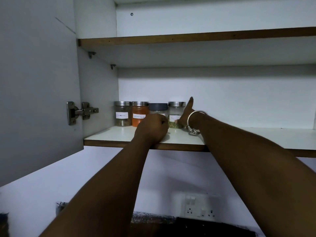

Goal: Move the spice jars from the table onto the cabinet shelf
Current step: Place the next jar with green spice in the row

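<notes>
Four spice jars [149,114] stand in a row on the cabinet shelf [109,136]. The left hand [151,127] is clenched before the dark-lidded jar [158,108] (whether it grips it, I cannot tell). The right hand [185,115] grasps the rightmost jar [176,111]. The step seems placing; next both hands should let go gently.

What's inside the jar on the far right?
Greenish-yellow bits fill the bottom of the right jar; clear above. The right hand covers its right side and most of the label.

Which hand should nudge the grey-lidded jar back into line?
Left, probably. The left hand is curled right in front of the grey-lidded clear jar. The right hand is occupied at the silver-lidded jar of green spice.
</notes>
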The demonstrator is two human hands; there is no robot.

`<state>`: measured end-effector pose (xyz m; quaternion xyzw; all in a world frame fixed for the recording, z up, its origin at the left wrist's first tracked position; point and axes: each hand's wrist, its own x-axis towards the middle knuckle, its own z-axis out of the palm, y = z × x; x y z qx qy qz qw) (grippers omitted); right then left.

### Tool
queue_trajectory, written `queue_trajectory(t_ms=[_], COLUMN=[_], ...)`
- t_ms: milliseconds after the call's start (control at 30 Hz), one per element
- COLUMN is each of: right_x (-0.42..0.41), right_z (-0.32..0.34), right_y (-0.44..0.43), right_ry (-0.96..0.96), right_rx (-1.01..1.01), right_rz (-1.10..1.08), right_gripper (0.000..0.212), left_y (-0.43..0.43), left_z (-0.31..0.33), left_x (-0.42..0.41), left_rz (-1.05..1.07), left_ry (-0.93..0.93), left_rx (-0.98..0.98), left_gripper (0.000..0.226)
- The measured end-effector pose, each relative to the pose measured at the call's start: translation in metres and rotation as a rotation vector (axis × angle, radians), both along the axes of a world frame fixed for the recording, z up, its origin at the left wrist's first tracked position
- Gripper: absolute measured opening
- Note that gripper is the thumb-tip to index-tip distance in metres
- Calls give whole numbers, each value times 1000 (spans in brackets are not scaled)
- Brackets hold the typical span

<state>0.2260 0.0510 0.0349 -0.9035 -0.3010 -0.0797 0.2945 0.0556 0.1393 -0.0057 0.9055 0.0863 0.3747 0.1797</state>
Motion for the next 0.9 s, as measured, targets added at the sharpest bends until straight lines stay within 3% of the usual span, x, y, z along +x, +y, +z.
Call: queue_trajectory(t_ms=[133,233,367,467,533,600,700,900], right_x=[-33,-53,-94,-128,-154,-182,-221,-261], right_z=[9,3,-20,-48,-67,-91,-142,-312], right_y=[-41,-69,-95,-122,-142,-165,-199,-270], right_ry=[10,3,-78,-189,-172,-179,-134,182], right_rx=[-300,-323,-152,106,378,573,740,670], right_rz=[-20,46,69,113,183,223,267,211], right_gripper=[70,53,41,34,28,26,29,33], left_y=[0,-4,-20,-51,-84,-123,-169,-222], left_z=[-1,-2,-2,-15,-32,-55,-107,-273], left_x=[-2,-3,-18,-36,-51,-70,-105,-156], left_rz=[27,76,204,62,-113,-297,-459,-562], left_ry=[-57,-94,-185,-305,-418,-490,-445,-69], left_rx=[17,17,70,26,-156,-478,-826,-830], left_gripper=[27,26,24,24,24,26,28,38])
